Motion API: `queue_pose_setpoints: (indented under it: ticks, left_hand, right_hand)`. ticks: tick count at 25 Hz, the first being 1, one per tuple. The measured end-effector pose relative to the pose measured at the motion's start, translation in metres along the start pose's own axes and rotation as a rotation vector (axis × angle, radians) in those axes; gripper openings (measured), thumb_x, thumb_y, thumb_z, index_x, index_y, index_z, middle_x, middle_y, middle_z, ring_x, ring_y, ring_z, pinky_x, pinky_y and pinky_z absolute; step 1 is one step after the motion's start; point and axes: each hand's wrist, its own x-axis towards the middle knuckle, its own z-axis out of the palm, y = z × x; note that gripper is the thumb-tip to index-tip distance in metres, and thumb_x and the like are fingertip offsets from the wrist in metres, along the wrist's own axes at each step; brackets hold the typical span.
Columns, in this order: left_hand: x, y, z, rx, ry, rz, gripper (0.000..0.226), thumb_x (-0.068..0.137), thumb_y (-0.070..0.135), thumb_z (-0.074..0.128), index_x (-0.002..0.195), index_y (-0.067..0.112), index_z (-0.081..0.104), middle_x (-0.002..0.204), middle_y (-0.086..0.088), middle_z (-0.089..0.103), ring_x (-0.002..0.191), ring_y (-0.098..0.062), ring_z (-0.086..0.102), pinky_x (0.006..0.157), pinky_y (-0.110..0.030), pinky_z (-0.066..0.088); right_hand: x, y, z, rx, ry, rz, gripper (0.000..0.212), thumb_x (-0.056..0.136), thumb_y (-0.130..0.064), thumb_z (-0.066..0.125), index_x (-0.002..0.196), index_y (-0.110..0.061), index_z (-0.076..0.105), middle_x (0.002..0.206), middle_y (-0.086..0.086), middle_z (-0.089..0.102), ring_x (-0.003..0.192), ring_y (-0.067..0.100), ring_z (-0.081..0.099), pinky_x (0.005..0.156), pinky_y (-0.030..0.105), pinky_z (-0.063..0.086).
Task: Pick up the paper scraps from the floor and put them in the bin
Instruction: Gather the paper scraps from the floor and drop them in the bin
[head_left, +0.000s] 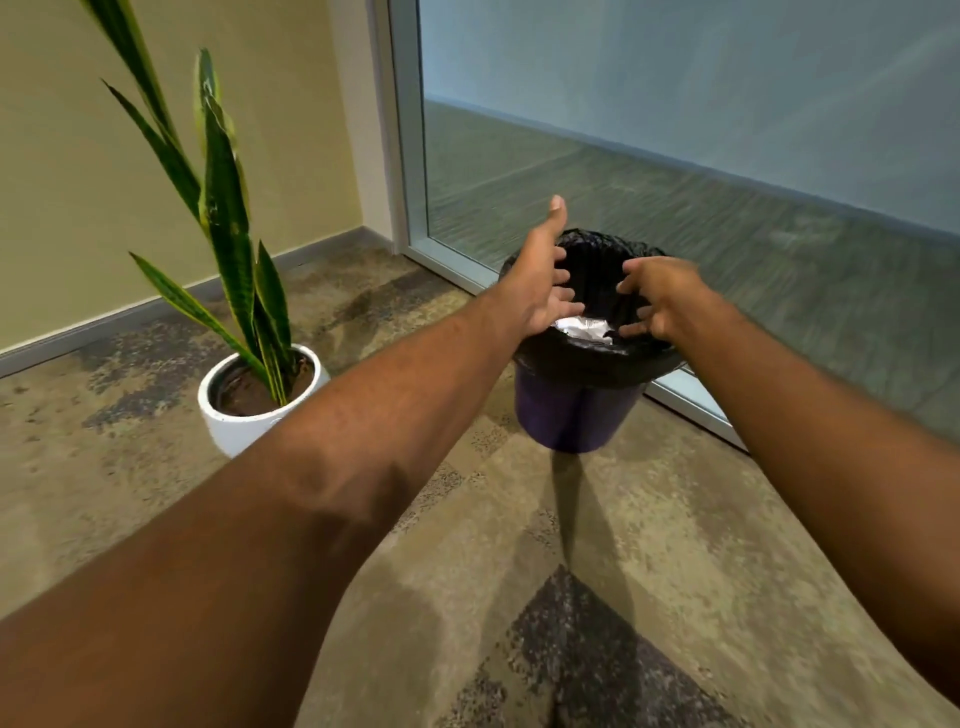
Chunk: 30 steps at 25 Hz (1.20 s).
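A dark purple bin (571, 410) lined with a black bag stands on the carpet by the glass wall. White crumpled paper scraps (584, 328) lie inside it, seen between my hands. My left hand (535, 280) hovers over the bin's left rim, thumb raised and fingers spread, holding nothing. My right hand (660, 299) hangs over the right rim with fingers loosely spread and empty. No scraps show on the floor in view.
A snake plant in a white pot (249, 410) stands left of the bin, its tall leaves reaching up. A frosted glass wall (675, 130) with a metal frame runs behind the bin. Patterned carpet (675, 571) stretches in front.
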Motion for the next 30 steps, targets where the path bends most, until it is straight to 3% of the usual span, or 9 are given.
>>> queue_pose_setpoints:
  ticks: [2, 5, 8, 10, 16, 19, 24, 27, 30]
  left_hand:
    - [-0.005, 0.006, -0.012, 0.033, -0.010, 0.027, 0.094, 0.096, 0.075, 0.049, 0.157, 0.003, 0.039, 0.157, -0.030, 0.044, 0.143, -0.050, 0.048, 0.115, -0.060, 0.046]
    - [-0.021, 0.020, -0.039, 0.125, -0.002, 0.078, 0.077, 0.099, 0.070, 0.048, 0.137, 0.005, 0.060, 0.126, -0.020, 0.070, 0.109, -0.036, 0.073, 0.095, -0.049, 0.062]
    - [-0.051, 0.034, -0.078, 0.284, 0.055, 0.087, 0.055, 0.099, 0.065, 0.051, 0.096, 0.014, 0.069, 0.093, -0.009, 0.073, 0.076, -0.023, 0.072, 0.067, -0.032, 0.061]
    - [-0.076, 0.041, -0.115, 0.372, 0.088, 0.059, 0.047, 0.099, 0.062, 0.053, 0.079, 0.020, 0.063, 0.081, -0.006, 0.070, 0.067, -0.021, 0.069, 0.061, -0.028, 0.055]
    - [-0.171, 0.045, -0.261, 0.638, 0.204, -0.171, 0.044, 0.098, 0.053, 0.059, 0.068, 0.021, 0.062, 0.074, -0.003, 0.065, 0.062, -0.019, 0.066, 0.058, -0.026, 0.047]
    - [-0.228, 0.038, -0.330, 0.839, 0.275, -0.319, 0.040, 0.100, 0.050, 0.060, 0.079, 0.017, 0.069, 0.082, -0.003, 0.072, 0.070, -0.019, 0.071, 0.066, -0.028, 0.054]
    - [-0.315, 0.010, -0.422, 1.255, 0.317, -0.570, 0.032, 0.094, 0.036, 0.074, 0.117, 0.014, 0.073, 0.112, -0.008, 0.075, 0.100, -0.023, 0.073, 0.081, -0.037, 0.060]
    - [-0.358, -0.019, -0.464, 1.660, 0.183, -0.723, 0.067, 0.085, 0.035, 0.086, 0.143, 0.018, 0.058, 0.134, -0.008, 0.067, 0.121, -0.029, 0.065, 0.101, -0.041, 0.057]
    - [-0.396, -0.042, -0.506, 1.858, 0.050, -0.678, 0.095, 0.073, 0.038, 0.094, 0.153, 0.018, 0.047, 0.144, -0.008, 0.060, 0.133, -0.029, 0.058, 0.111, -0.041, 0.049]
  right_hand:
    - [-0.003, -0.001, 0.011, 0.091, 0.017, -0.037, 0.031, 0.102, -0.005, 0.054, 0.130, -0.013, 0.067, 0.109, 0.008, 0.061, 0.105, 0.028, 0.057, 0.077, 0.043, 0.059]
    - [-0.018, -0.005, 0.041, 0.170, -0.041, -0.093, 0.025, 0.102, -0.003, 0.051, 0.117, -0.014, 0.068, 0.086, 0.003, 0.063, 0.069, 0.014, 0.061, 0.062, 0.026, 0.059]
    - [-0.046, -0.005, 0.088, 0.174, -0.141, -0.145, 0.023, 0.097, 0.000, 0.056, 0.104, -0.015, 0.071, 0.075, 0.002, 0.065, 0.054, 0.009, 0.060, 0.055, 0.022, 0.058]
    - [-0.068, 0.004, 0.124, 0.164, -0.228, -0.157, 0.022, 0.095, 0.001, 0.059, 0.102, -0.014, 0.073, 0.073, 0.004, 0.068, 0.052, 0.009, 0.062, 0.055, 0.024, 0.058]
    - [-0.142, 0.056, 0.228, 0.018, -0.504, -0.093, 0.020, 0.093, 0.003, 0.063, 0.101, -0.011, 0.075, 0.075, 0.006, 0.069, 0.056, 0.012, 0.064, 0.056, 0.027, 0.058]
    - [-0.172, 0.087, 0.272, -0.048, -0.615, -0.019, 0.020, 0.095, 0.005, 0.061, 0.103, -0.010, 0.072, 0.080, 0.008, 0.070, 0.061, 0.014, 0.066, 0.058, 0.025, 0.060]
    - [-0.210, 0.143, 0.333, -0.136, -0.735, 0.066, 0.017, 0.094, 0.004, 0.064, 0.102, -0.009, 0.072, 0.088, 0.011, 0.071, 0.069, 0.019, 0.070, 0.069, 0.033, 0.063]
    - [-0.229, 0.174, 0.360, -0.202, -0.789, 0.097, 0.016, 0.093, 0.003, 0.066, 0.104, -0.005, 0.074, 0.090, 0.014, 0.074, 0.071, 0.021, 0.072, 0.075, 0.039, 0.065]
    - [-0.242, 0.198, 0.379, -0.258, -0.852, 0.116, 0.016, 0.095, 0.002, 0.066, 0.108, -0.003, 0.073, 0.093, 0.016, 0.076, 0.077, 0.024, 0.075, 0.081, 0.043, 0.066]
